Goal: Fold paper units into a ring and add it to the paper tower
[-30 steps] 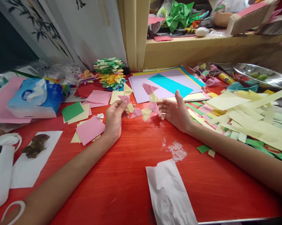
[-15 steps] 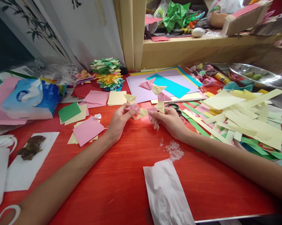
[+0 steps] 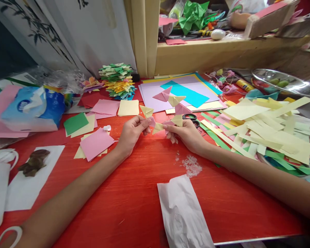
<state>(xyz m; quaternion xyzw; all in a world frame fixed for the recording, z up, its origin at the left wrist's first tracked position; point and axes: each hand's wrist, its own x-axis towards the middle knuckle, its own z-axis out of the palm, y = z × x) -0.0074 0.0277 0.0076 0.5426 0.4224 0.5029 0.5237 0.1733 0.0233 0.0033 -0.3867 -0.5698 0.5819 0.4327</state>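
Apparently, the step in hand is joining or adjusting units of a pink-and-yellow folded-paper chain (image 3: 177, 100), held over the desk (image 3: 129, 193) between its near and far edges. The left hand (image 3: 131, 135) and right hand (image 3: 188, 133) each have a pinching grip on it, a yellow unit (image 3: 158, 128) between them. Next seems to call for light, steady fingertip pressure.

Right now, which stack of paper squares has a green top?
The green-topped stack beside the blue tissue pack; the front stack and back stack show pink, the rightmost stack pale yellow.
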